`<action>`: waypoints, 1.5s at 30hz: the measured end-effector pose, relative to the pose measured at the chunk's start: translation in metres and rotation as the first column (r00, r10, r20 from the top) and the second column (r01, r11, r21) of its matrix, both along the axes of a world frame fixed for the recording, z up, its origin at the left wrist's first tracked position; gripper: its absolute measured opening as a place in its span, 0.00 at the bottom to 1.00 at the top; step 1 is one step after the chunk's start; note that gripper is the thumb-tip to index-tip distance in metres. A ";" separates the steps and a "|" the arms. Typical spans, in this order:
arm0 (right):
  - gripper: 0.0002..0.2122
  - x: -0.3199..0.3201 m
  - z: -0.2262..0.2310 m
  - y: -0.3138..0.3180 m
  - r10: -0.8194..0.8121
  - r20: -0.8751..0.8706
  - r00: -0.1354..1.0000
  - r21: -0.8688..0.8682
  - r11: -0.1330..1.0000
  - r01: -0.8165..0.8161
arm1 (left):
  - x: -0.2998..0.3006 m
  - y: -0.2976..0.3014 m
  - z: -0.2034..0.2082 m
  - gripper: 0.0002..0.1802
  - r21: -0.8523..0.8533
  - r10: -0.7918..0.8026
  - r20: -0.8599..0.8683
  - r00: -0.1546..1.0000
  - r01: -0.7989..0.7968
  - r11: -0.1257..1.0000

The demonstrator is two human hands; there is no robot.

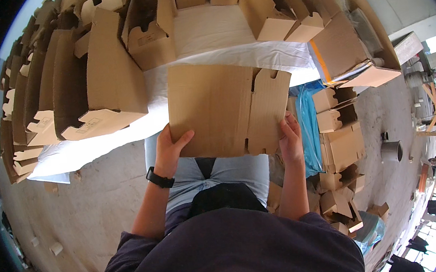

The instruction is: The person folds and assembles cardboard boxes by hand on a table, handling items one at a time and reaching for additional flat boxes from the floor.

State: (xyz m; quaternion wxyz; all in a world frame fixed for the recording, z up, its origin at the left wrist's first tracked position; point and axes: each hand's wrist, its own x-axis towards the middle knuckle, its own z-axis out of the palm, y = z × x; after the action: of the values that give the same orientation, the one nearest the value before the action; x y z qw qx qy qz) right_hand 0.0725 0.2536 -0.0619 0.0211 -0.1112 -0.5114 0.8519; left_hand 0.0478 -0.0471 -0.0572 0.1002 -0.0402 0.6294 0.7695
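Between my two hands is a flat brown cardboard piece [207, 110] with creases and slots along its right part. My left hand [170, 150] grips its lower left edge, thumb on the face toward me and fingers out of sight behind. At the right edge, my right hand [290, 136] pinches the sheet with thumb and bent fingers. The piece is held up over my lap, in front of a table covered with a white cloth [206, 28]. A black watch sits on my left wrist.
Folded open cardboard boxes [113, 72] stand in rows on the left of the table; more boxes [152, 36] line its far side. A large carton [342, 51] stands at the right. Below it are a blue plastic sheet [310, 131] and stacked cardboard [344, 146]. A grey bucket [391, 152] is on the floor.
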 end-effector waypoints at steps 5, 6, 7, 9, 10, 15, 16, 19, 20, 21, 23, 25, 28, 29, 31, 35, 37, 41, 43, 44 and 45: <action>0.11 0.001 -0.005 0.008 0.027 -0.018 0.999 0.018 0.999 -0.027 | 0.002 0.000 -0.004 0.21 0.066 -0.027 0.057 0.998 0.023 0.998; 0.11 0.001 -0.006 0.008 0.019 -0.007 1.000 0.015 1.000 -0.019 | 0.002 0.000 -0.004 0.21 0.081 -0.038 0.066 0.997 0.033 0.996; 0.10 0.001 -0.006 0.007 0.012 0.004 1.000 0.010 1.000 -0.012 | 0.002 0.000 -0.005 0.21 0.084 -0.044 0.070 0.997 0.038 0.996; 0.10 0.002 -0.007 0.007 0.002 0.023 1.000 0.021 1.000 -0.003 | 0.002 -0.001 -0.007 0.21 0.091 -0.055 0.078 0.995 0.048 0.995; 0.10 0.001 -0.010 0.007 -0.001 0.031 1.000 0.036 0.999 -0.001 | 0.002 -0.001 -0.008 0.21 0.095 -0.061 0.089 0.994 0.053 0.994; 0.08 0.001 -0.007 0.006 -0.024 0.054 0.998 0.137 0.990 0.016 | 0.002 -0.003 -0.005 0.21 0.013 -0.082 0.166 0.983 0.080 0.997; 0.08 0.001 -0.008 0.007 -0.025 0.054 0.998 0.138 0.990 0.017 | 0.002 -0.002 -0.004 0.21 0.027 -0.085 0.168 0.982 0.081 0.996; 0.08 0.001 -0.010 0.008 -0.032 0.051 0.998 0.133 0.991 0.025 | 0.002 -0.001 -0.007 0.21 0.059 -0.092 0.168 0.982 0.083 0.995; 0.08 0.001 -0.012 0.009 -0.034 0.049 0.998 0.130 0.991 0.028 | 0.002 -0.001 -0.009 0.21 0.063 -0.092 0.163 0.982 0.083 0.995; 0.08 0.001 -0.015 0.010 -0.034 0.047 0.998 0.136 0.990 0.027 | 0.003 -0.001 -0.010 0.21 0.068 -0.093 0.159 0.983 0.083 0.994; 0.09 0.001 -0.019 0.012 -0.033 0.043 0.999 0.152 0.988 0.026 | 0.003 0.000 -0.010 0.20 0.082 -0.090 0.177 0.980 0.077 0.994; 0.09 0.001 -0.018 0.013 -0.026 0.042 0.999 0.172 0.985 0.018 | 0.003 0.001 -0.010 0.20 0.093 -0.091 0.189 0.978 0.075 0.993; 0.09 0.001 -0.019 0.013 -0.023 0.054 0.998 0.182 0.983 0.012 | 0.003 0.000 -0.012 0.20 0.106 -0.094 0.198 0.976 0.074 0.992; 0.09 0.002 -0.019 0.014 -0.023 0.060 0.998 0.182 0.983 0.012 | 0.003 0.001 -0.013 0.20 0.112 -0.092 0.198 0.976 0.071 0.991; 0.08 0.002 -0.017 0.012 -0.036 0.066 0.997 0.164 0.986 0.025 | 0.003 0.001 -0.012 0.20 0.116 -0.092 0.198 0.976 0.069 0.991; 0.07 0.007 -0.016 0.012 -0.115 0.014 0.993 0.213 0.971 0.109 | 0.003 -0.001 -0.010 0.20 0.082 -0.115 0.197 0.974 0.100 0.992; 0.05 0.008 -0.016 0.021 -0.116 -0.156 0.981 0.233 0.961 0.150 | 0.001 -0.003 -0.009 0.21 0.012 -0.118 0.133 0.984 0.117 0.993; 0.06 0.008 -0.010 0.038 -0.092 -0.371 0.924 0.292 0.933 0.210 | -0.005 -0.006 -0.015 0.24 0.334 -0.063 0.121 0.991 0.019 0.942; 0.06 0.008 0.004 0.041 -0.060 -0.375 0.925 0.248 0.955 0.163 | -0.006 -0.017 -0.029 0.30 0.628 -0.146 0.258 0.955 -0.051 0.776; 0.05 0.008 0.003 0.047 0.021 -0.428 0.904 0.345 0.928 0.141 | -0.008 -0.013 -0.015 0.31 0.674 -0.220 0.266 0.938 -0.018 0.738; 0.05 0.005 0.000 0.053 0.108 -0.469 0.877 0.440 0.889 0.126 | -0.009 -0.010 0.002 0.32 0.719 -0.293 0.270 0.917 0.011 0.695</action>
State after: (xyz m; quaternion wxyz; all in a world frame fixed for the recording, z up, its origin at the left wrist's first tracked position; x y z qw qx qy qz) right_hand 0.0776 0.3069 -0.0619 0.1773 0.1095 -0.6751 0.7077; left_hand 0.0386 -0.0574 -0.0556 0.2870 -0.0875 0.2591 0.9181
